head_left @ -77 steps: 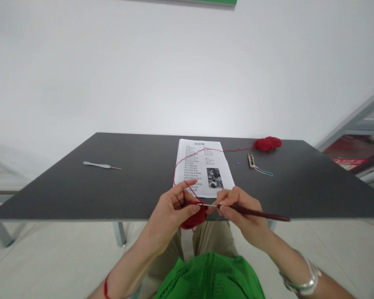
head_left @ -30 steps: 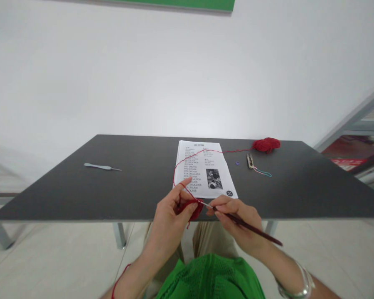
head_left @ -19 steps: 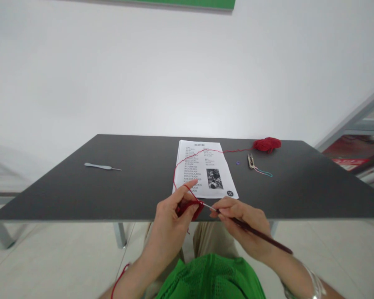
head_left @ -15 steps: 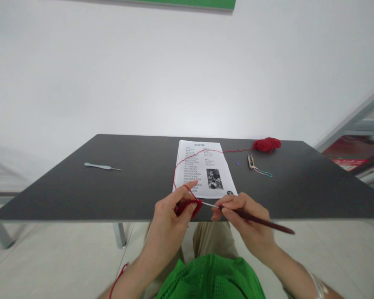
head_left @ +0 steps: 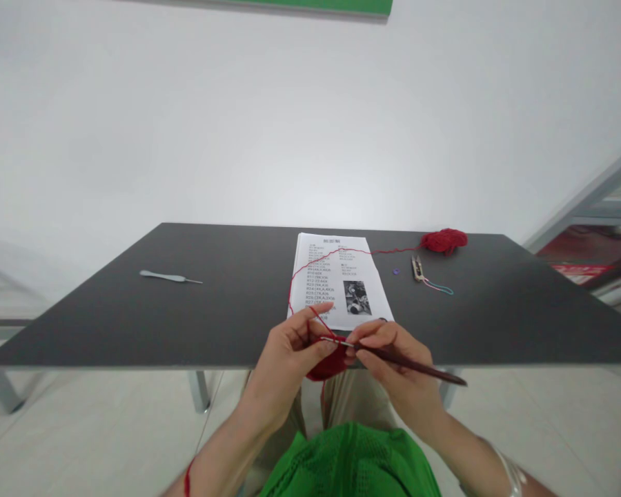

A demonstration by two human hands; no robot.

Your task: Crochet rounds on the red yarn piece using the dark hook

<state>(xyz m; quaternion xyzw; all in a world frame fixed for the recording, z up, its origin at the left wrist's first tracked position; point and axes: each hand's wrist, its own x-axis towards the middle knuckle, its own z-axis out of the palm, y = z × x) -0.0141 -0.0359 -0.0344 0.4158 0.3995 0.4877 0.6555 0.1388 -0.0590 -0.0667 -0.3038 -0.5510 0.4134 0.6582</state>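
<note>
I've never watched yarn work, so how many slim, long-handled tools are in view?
2: the dark-handled tool in the right hand, and the grey-handled tool on the table, left of the paper.

Crochet hook (head_left: 424, 368), reddish-brown handle, metal shaft, slanting; red crocheted piece (head_left: 327, 367), rounded, over near edge of worktop (head_left: 228, 297); red yarn ball (head_left: 444, 241), lying near far right corner.

On the rectangular stack of white printed paper sheets (head_left: 336, 290), a left-hand column of black print is marked by row labels: R10, R11, R12, R23, R24, R25, R26 and R27 can be made out. The lowest lines are partly covered by the left hand (head_left: 284, 359). The larger heading and the right-hand column are too blurred to be read.
</note>
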